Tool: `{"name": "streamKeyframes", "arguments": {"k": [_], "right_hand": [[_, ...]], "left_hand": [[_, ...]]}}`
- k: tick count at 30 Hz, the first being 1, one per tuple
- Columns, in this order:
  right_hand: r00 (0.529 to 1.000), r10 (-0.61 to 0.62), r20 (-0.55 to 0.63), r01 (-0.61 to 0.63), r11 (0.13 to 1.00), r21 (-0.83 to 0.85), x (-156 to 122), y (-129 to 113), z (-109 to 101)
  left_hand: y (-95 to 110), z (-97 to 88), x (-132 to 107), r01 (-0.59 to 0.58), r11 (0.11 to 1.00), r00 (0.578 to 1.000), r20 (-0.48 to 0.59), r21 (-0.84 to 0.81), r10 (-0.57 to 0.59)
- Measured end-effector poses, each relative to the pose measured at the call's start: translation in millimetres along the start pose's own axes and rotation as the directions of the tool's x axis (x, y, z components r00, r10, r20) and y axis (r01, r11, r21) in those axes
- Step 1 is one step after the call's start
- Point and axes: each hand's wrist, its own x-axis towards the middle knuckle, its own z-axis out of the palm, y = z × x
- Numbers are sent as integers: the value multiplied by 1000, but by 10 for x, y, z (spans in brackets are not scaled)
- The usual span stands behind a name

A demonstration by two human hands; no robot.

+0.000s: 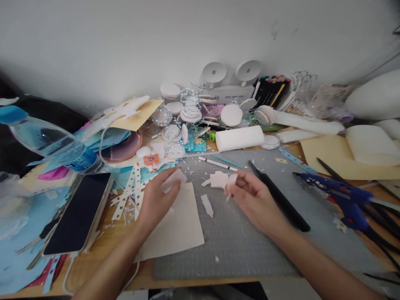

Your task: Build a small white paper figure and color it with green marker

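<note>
My left hand (162, 198) is closed on a thin white piece (174, 180), paper or foam sheet, above a cream sheet (184, 229). To its right, my right hand (250, 196) pinches a small curled white strip (231, 181) over the grey cutting mat (237, 246). Just left of those fingers lies a white cut-out (218, 180) on the mat. A narrow white scrap (206, 206) rests between the two hands. Beside my right hand is a long black-handled cutter (283, 200). A white pen (217, 163) lies farther back.
A water bottle (58, 139) leans at the left, near a phone (79, 212) with a cable. At the right lies a blue glue gun (340, 189). White discs, a white foam cylinder (240, 138) and several markers (275, 89) crowd the back by the wall.
</note>
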Motion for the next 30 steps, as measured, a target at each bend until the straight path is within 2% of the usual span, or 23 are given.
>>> {"name": "streamKeyframes", "arguments": {"k": [2, 5, 9, 13, 15, 17, 20, 23, 26, 30], "right_hand": [[995, 37, -93, -31, 998, 62, 35, -12, 3], [983, 70, -167, -52, 993, 109, 68, -10, 7], [967, 92, -236, -62, 990, 129, 87, 43, -7], [973, 69, -220, -43, 992, 118, 110, 65, -49], [981, 19, -195, -16, 1000, 18, 110, 36, -98], [992, -56, -113, 32, 979, -200, 78, -10, -169], [984, -111, 140, 171, 816, -552, -48, -61, -301], [939, -73, 337, 301, 650, -698, -219, -50, -442], [906, -37, 421, 374, 536, -757, -359, -18, -586], [906, -70, 417, 409, 395, -823, -508, -51, -755]], "left_hand": [[-14, 29, 9, -181, 975, 980, -55, 128, 189], [2, 28, 34, -294, 927, 945, -76, 232, 318], [50, -57, 3, -326, 909, 924, -114, 259, 364], [111, -119, -133, -325, 873, 936, -11, 364, 353], [166, -111, -172, -336, 831, 935, 49, 444, 352], [238, -63, -151, -400, 792, 914, 139, 462, 381], [338, 101, -22, -529, 772, 843, 320, 351, 432], [378, 351, 150, -595, 775, 758, 470, 214, 452], [362, 590, 291, -606, 779, 723, 521, 163, 453], [335, 722, 398, -582, 806, 723, 521, 105, 454]]}}
